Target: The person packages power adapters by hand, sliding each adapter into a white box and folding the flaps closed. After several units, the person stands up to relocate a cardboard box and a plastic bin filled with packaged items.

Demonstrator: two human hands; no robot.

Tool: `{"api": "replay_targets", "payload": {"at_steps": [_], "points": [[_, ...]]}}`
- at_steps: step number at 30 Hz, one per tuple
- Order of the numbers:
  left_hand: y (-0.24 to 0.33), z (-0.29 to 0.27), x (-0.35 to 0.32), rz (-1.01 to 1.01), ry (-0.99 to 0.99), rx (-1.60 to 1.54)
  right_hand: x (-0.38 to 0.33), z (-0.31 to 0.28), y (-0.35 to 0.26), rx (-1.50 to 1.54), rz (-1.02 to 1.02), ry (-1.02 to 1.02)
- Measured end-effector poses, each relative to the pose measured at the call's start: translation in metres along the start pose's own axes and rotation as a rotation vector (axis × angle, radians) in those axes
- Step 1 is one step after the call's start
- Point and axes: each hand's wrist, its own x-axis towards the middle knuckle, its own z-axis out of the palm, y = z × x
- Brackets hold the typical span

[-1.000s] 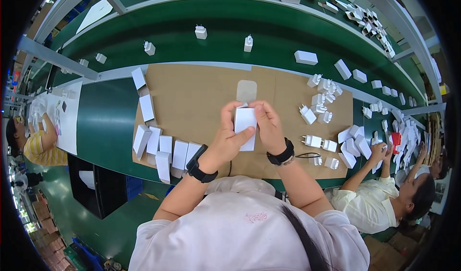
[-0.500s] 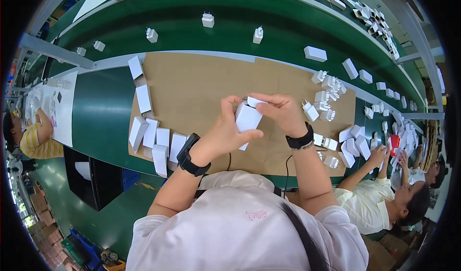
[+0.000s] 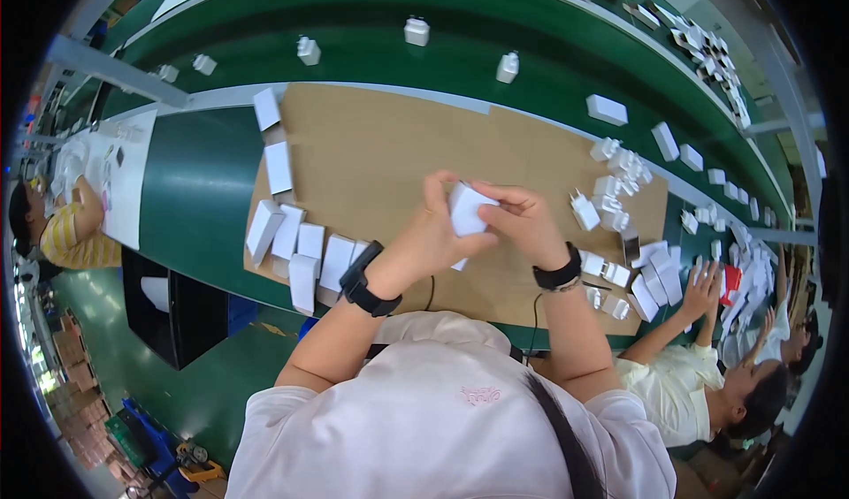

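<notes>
Over the brown cardboard mat (image 3: 380, 154) I hold a small white box (image 3: 467, 212) between both hands. My left hand (image 3: 432, 238) wraps round its left side and underneath, with the thumb along the lower edge. The fingertips of my right hand (image 3: 523, 220) press at its top right edge, and the thumb lies on its face. My fingers partly hide the box's top end. A white corner of something (image 3: 460, 264) shows just below my left thumb. Right of my hands lies a white plug charger (image 3: 585, 210), near a cluster of similar chargers (image 3: 623, 170).
Several white boxes (image 3: 302, 282) line the mat's left side. Spaced chargers (image 3: 416, 30) and a white box (image 3: 607, 109) sit on the green belt (image 3: 363, 57) behind. At right, a co-worker (image 3: 676, 393) sits by more white boxes (image 3: 656, 278). A black bin (image 3: 177, 318) stands lower left.
The box's raised end flap no longer stands out; my right fingers have moved in against that end. The whole view has shifted slightly.
</notes>
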Motion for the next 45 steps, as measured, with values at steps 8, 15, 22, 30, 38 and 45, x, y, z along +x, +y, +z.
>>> {"api": "replay_targets", "payload": {"at_steps": [8,15,22,30,38,45], "points": [[-0.103,-0.145,0.019,-0.206,0.695,0.936,0.104,-0.180,0.015,-0.243,0.068,0.785],[-0.159,-0.219,0.041,-0.671,0.662,0.802,0.197,-0.139,0.019,-1.549,-0.513,0.757],[-0.056,-0.163,0.054,-0.042,0.757,0.364,0.251,-0.143,0.058,-2.914,-0.334,0.165],[-0.030,-0.096,0.036,-0.200,0.222,-1.482,0.197,-0.058,-0.039,-1.007,-0.184,0.303],[-0.033,-0.046,0.007,-0.313,-0.042,-1.574,0.036,0.024,-0.051,0.367,-0.546,0.221],[-0.009,-0.024,-0.020,-0.310,-0.032,-1.460,0.006,0.040,-0.048,0.081,-0.551,0.269]]}}
